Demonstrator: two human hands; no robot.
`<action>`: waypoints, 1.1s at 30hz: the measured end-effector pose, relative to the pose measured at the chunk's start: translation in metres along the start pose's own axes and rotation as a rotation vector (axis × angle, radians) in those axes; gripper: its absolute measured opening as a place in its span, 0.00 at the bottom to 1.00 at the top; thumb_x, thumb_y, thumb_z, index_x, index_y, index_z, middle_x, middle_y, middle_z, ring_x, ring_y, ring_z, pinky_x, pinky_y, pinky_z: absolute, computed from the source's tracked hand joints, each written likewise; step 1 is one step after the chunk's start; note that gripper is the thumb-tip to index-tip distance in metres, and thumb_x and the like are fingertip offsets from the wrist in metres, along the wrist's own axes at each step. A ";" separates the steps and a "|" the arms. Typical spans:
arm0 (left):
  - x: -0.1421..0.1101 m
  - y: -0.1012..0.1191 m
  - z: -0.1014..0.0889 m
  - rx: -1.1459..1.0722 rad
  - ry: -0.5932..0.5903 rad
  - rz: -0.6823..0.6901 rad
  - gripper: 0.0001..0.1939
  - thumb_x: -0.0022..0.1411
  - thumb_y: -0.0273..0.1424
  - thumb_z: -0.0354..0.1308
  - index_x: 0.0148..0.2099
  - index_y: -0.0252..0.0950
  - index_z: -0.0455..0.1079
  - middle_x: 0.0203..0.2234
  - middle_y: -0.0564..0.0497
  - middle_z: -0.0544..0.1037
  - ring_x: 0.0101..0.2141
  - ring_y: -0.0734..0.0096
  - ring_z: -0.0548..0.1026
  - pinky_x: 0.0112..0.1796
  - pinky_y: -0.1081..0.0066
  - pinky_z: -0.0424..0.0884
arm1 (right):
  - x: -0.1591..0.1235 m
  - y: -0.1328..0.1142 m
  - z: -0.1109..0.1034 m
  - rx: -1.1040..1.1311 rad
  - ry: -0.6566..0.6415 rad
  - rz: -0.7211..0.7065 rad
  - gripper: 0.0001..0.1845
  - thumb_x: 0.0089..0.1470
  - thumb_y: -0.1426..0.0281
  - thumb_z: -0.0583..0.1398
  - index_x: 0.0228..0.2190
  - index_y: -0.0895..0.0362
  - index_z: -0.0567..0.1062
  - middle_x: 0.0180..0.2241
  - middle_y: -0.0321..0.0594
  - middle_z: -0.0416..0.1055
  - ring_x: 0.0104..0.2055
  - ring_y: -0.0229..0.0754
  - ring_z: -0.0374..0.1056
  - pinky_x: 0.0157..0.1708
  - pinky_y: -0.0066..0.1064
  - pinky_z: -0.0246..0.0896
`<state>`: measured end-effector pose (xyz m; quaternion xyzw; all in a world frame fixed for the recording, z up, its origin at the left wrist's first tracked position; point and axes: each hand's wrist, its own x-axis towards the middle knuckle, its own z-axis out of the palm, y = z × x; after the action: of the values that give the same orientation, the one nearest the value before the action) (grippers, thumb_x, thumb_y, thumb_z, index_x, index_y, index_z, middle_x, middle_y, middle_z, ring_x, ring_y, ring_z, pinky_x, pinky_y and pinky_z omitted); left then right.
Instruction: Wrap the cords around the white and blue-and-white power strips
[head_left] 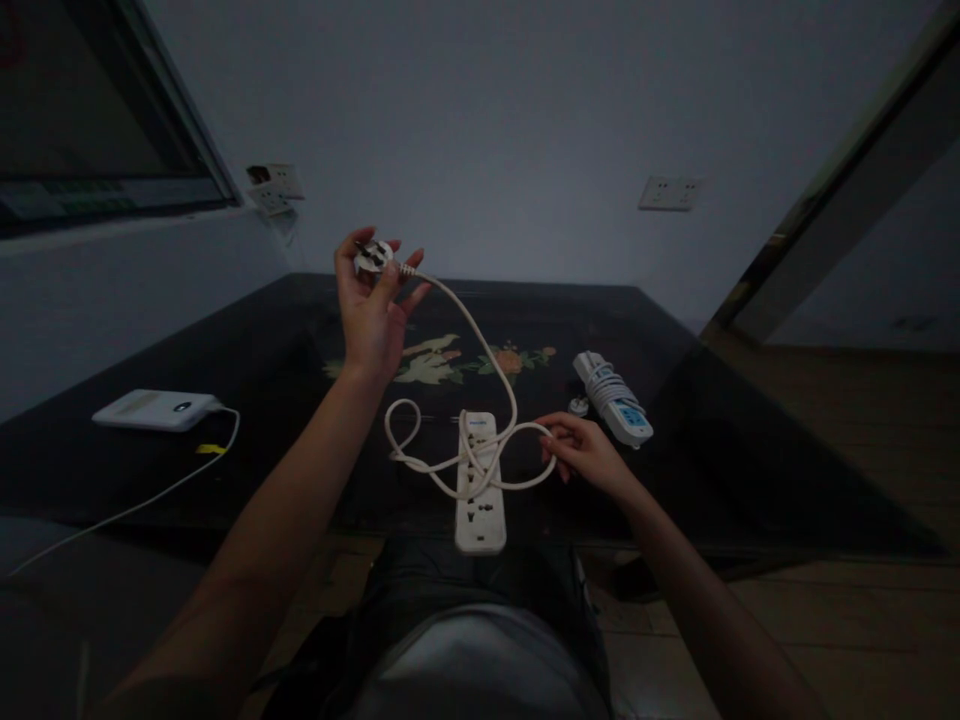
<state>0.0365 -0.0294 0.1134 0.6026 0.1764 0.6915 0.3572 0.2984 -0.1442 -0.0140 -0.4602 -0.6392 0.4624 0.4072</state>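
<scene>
My left hand (377, 315) is raised over the far left part of the table, fingers closed round a white plug (373, 257) whose dark prongs face up. From the plug a white cord (480, 335) curves down to a white power strip (480, 535) at the table's near edge. Loose loops of the cord lie across the strip's sockets. On the right, my right hand (583, 450) pinches one of these loops between thumb and fingers. Beyond that hand lies a second power strip (609, 385) with its cord wound round it and its plug (577, 406) alongside.
A white box-like device (156, 410) with a thin cable sits on the left of the dark table (300, 480), near a yellow tag (211, 449). Wall sockets (670, 193) are at the back right, with more sockets (274, 188) at the back left.
</scene>
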 end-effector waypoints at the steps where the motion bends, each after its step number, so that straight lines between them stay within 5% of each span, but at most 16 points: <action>1: 0.000 0.000 -0.001 0.001 0.003 -0.003 0.21 0.62 0.37 0.56 0.54 0.60 0.55 0.55 0.57 0.67 0.57 0.62 0.66 0.46 0.65 0.73 | 0.000 -0.001 0.000 0.006 0.001 -0.003 0.21 0.53 0.58 0.60 0.42 0.59 0.70 0.23 0.33 0.70 0.14 0.30 0.62 0.12 0.21 0.51; 9: 0.002 -0.002 -0.008 -0.041 -0.081 -0.026 0.23 0.62 0.40 0.56 0.57 0.62 0.54 0.53 0.57 0.70 0.59 0.61 0.62 0.46 0.62 0.73 | -0.002 -0.005 0.001 0.050 0.019 -0.009 0.21 0.51 0.58 0.61 0.43 0.59 0.71 0.22 0.34 0.70 0.16 0.32 0.66 0.12 0.21 0.53; 13: -0.001 -0.002 -0.003 -0.076 0.019 -0.033 0.23 0.59 0.38 0.59 0.55 0.58 0.57 0.53 0.55 0.70 0.57 0.60 0.66 0.44 0.65 0.73 | -0.002 -0.005 0.001 0.083 0.046 -0.025 0.21 0.50 0.60 0.63 0.42 0.59 0.72 0.21 0.33 0.70 0.16 0.32 0.66 0.14 0.22 0.57; 18: -0.011 -0.009 0.015 -0.147 0.015 -0.068 0.23 0.56 0.37 0.63 0.52 0.52 0.60 0.53 0.52 0.69 0.52 0.60 0.72 0.42 0.66 0.74 | -0.001 -0.005 0.000 0.130 0.053 -0.014 0.21 0.48 0.61 0.64 0.43 0.59 0.73 0.22 0.33 0.71 0.16 0.33 0.66 0.15 0.23 0.60; 26: -0.032 -0.033 0.058 -0.326 -0.188 -0.360 0.18 0.55 0.30 0.63 0.48 0.43 0.65 0.51 0.47 0.68 0.49 0.55 0.73 0.43 0.56 0.73 | 0.014 -0.018 -0.005 0.107 0.032 -0.023 0.20 0.47 0.62 0.64 0.42 0.57 0.72 0.25 0.33 0.72 0.16 0.31 0.64 0.14 0.23 0.59; 33: -0.042 -0.049 0.079 -0.296 -0.315 -0.550 0.19 0.55 0.28 0.63 0.50 0.40 0.66 0.46 0.46 0.71 0.42 0.62 0.76 0.38 0.64 0.76 | 0.033 -0.034 -0.005 0.009 -0.015 0.019 0.20 0.45 0.64 0.65 0.41 0.57 0.70 0.29 0.33 0.71 0.17 0.31 0.65 0.15 0.24 0.60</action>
<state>0.1267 -0.0405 0.0674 0.5735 0.1727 0.4858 0.6366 0.2879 -0.1160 0.0232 -0.4608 -0.6358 0.4726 0.4000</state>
